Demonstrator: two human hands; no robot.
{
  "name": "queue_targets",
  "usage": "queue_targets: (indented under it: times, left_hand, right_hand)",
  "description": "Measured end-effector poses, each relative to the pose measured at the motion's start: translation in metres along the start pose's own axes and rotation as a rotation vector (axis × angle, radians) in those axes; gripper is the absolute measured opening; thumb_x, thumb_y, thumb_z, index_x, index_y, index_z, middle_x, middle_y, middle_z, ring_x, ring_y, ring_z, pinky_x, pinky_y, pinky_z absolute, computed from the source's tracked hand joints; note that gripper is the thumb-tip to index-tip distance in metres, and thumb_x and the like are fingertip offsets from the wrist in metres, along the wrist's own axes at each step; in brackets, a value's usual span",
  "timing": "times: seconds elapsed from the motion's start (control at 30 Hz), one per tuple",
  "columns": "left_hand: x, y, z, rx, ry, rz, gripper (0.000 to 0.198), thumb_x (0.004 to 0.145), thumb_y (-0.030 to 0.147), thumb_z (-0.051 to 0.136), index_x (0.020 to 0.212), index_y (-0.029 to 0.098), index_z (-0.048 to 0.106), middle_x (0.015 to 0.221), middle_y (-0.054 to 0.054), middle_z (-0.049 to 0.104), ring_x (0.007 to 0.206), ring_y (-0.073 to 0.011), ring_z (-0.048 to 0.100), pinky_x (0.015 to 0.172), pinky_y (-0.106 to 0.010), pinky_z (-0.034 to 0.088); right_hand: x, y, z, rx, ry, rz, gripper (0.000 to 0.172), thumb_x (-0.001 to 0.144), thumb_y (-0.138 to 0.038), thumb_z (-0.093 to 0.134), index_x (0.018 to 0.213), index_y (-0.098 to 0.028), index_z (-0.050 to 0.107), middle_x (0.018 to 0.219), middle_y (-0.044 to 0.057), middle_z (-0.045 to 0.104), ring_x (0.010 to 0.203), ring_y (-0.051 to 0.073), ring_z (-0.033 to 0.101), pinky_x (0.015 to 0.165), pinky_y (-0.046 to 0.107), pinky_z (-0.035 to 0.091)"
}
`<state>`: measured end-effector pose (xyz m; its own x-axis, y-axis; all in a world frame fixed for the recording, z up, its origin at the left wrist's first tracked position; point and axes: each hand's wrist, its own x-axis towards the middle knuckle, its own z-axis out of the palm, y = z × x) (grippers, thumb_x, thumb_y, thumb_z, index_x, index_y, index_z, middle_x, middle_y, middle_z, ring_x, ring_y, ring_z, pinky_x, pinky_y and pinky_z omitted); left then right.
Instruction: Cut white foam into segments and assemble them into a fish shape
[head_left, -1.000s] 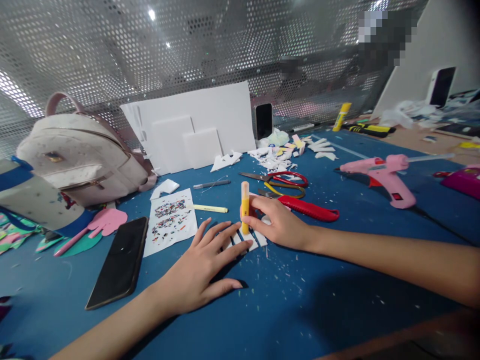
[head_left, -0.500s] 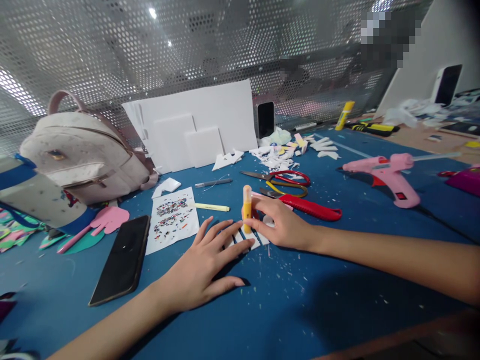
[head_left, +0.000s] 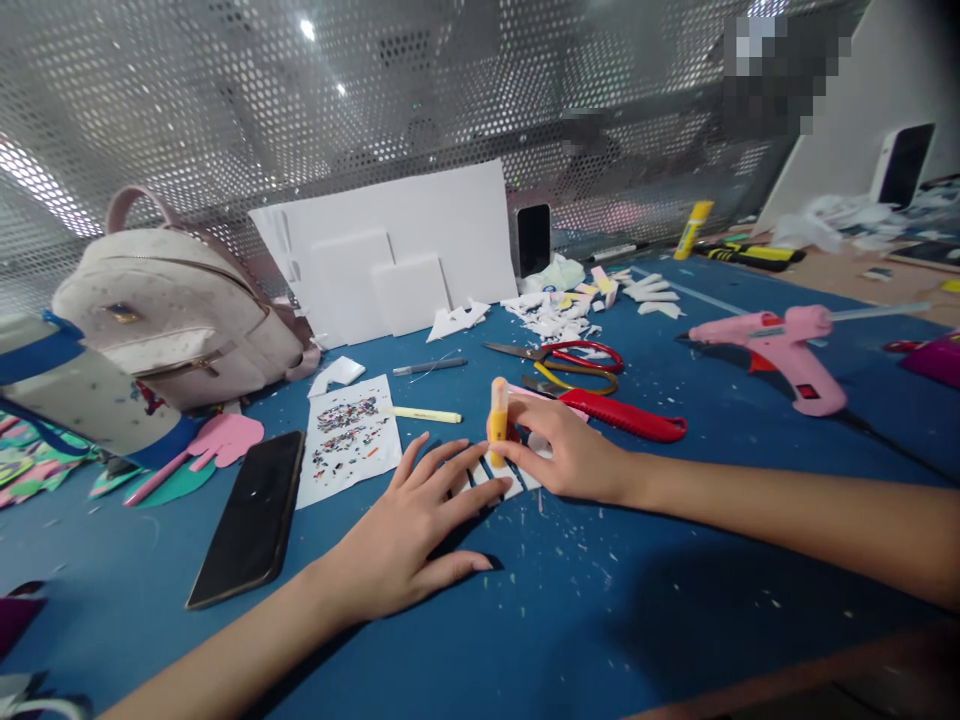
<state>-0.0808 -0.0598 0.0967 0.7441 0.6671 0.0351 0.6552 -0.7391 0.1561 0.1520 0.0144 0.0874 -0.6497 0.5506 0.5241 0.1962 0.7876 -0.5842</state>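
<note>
- Black phone (head_left: 247, 520): about half past eight, reading the clock from the yellow tube (head_left: 499, 420); it lies untouched, shifted only with the whole view.
- Speckled sheet (head_left: 360, 472): nine o'clock, flat on the surface (head_left: 570, 610), likewise undisturbed.
- Left hand (head_left: 416, 530): near seven-thirty, palm down, fingers spread; its grip is slack, with hold of nothing that shows. Its fingertips rest at the strips as they did a second ago, so they seem to steady them.
- Yellow tube: clock centre, near upright over the white strips (head_left: 529, 478); its top sits slightly lower than before while its foot hardly moves. Pressed or tipped, I cannot tell; the work there looks ongoing.
- Right hand (head_left: 577, 450): three o'clock, its grip closed round the tube between thumb and fingers, unchanged.
- Pink glue gun (head_left: 806, 355): between two and three o'clock, unused.
</note>
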Motion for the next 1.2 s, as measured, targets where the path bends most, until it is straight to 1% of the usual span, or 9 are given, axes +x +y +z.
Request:
queue_targets:
  times: [0.33,0.5,0.6,0.7,0.83,1.0,1.07,1.2]
  left_hand:
    - [0.0021,0.0019,-0.0012,-0.004,0.015,0.004,0.063,0.098,0.059,0.044,0.153,0.035,0.028,0.158,-0.005,0.033,0.146,-0.033,0.026,0.119,-0.065,0.016]
    - [0.0006,0.0009,-0.0004,0.014,-0.002,0.0,0.068,0.098,0.061,0.041,0.156,0.035,0.018,0.161,-0.004,0.028,0.148,-0.032,0.022,0.119,-0.065,0.014]
    - [-0.0001,-0.0004,0.0006,0.015,-0.013,-0.003,0.068,0.098,0.062,0.04,0.156,0.036,0.016,0.162,-0.003,0.025,0.149,-0.031,0.019,0.12,-0.065,0.012]
    - [0.0005,-0.0006,0.0005,0.006,-0.017,-0.013,0.066,0.098,0.061,0.041,0.155,0.037,0.019,0.162,-0.002,0.025,0.149,-0.0308,0.019,0.12,-0.065,0.013]
    - [0.0019,-0.0001,-0.0001,-0.009,-0.01,-0.024,0.062,0.097,0.061,0.042,0.153,0.037,0.027,0.161,-0.003,0.026,0.148,-0.0321,0.022,0.12,-0.065,0.013]
    - [0.0018,0.0006,-0.0005,-0.011,0.003,-0.014,0.063,0.097,0.06,0.044,0.153,0.036,0.026,0.16,-0.004,0.029,0.147,-0.0329,0.024,0.119,-0.065,0.015]
    - [0.0017,0.0014,-0.0015,-0.008,0.009,-0.008,0.064,0.097,0.06,0.044,0.154,0.036,0.026,0.16,-0.004,0.029,0.147,-0.0334,0.025,0.119,-0.066,0.016]
    - [0.0013,0.0024,-0.0031,-0.005,0.009,-0.004,0.066,0.098,0.059,0.043,0.155,0.035,0.021,0.159,-0.006,0.031,0.146,-0.0342,0.027,0.118,-0.066,0.017]
  right_hand:
    - [-0.0014,0.0008,0.0,0.011,-0.011,0.008,0.014,0.099,-0.027,0.05,0.09,-0.018,0.056,0.086,0.004,0.06,0.078,0.017,0.055,0.071,0.031,0.045]
    - [-0.0009,0.0004,-0.0006,0.013,-0.021,0.039,0.017,0.1,-0.03,0.05,0.091,-0.017,0.057,0.089,0.005,0.061,0.08,0.018,0.055,0.074,0.032,0.045]
    - [-0.0001,-0.0008,-0.0014,0.022,-0.02,0.062,0.02,0.1,-0.032,0.049,0.09,-0.017,0.057,0.087,0.004,0.06,0.079,0.017,0.055,0.073,0.031,0.045]
    - [-0.0002,-0.0016,-0.0023,0.038,0.001,0.071,0.022,0.1,-0.033,0.048,0.089,-0.017,0.058,0.087,0.004,0.06,0.078,0.017,0.055,0.071,0.031,0.044]
    - [-0.0006,-0.0021,-0.0032,0.067,0.046,0.084,0.022,0.101,-0.035,0.048,0.091,-0.017,0.057,0.085,0.003,0.06,0.073,0.016,0.055,0.068,0.029,0.043]
    - [0.0,-0.0028,-0.0031,0.075,0.053,0.084,0.023,0.101,-0.036,0.049,0.093,-0.017,0.057,0.085,0.003,0.06,0.073,0.016,0.054,0.067,0.028,0.043]
    - [-0.0001,-0.0026,-0.0028,0.067,0.041,0.075,0.022,0.101,-0.035,0.048,0.093,-0.017,0.057,0.087,0.004,0.06,0.075,0.016,0.054,0.068,0.029,0.043]
    - [-0.0018,-0.0009,-0.0018,0.046,-0.026,0.035,0.019,0.101,-0.03,0.048,0.093,-0.017,0.058,0.09,0.005,0.061,0.081,0.017,0.056,0.072,0.029,0.044]
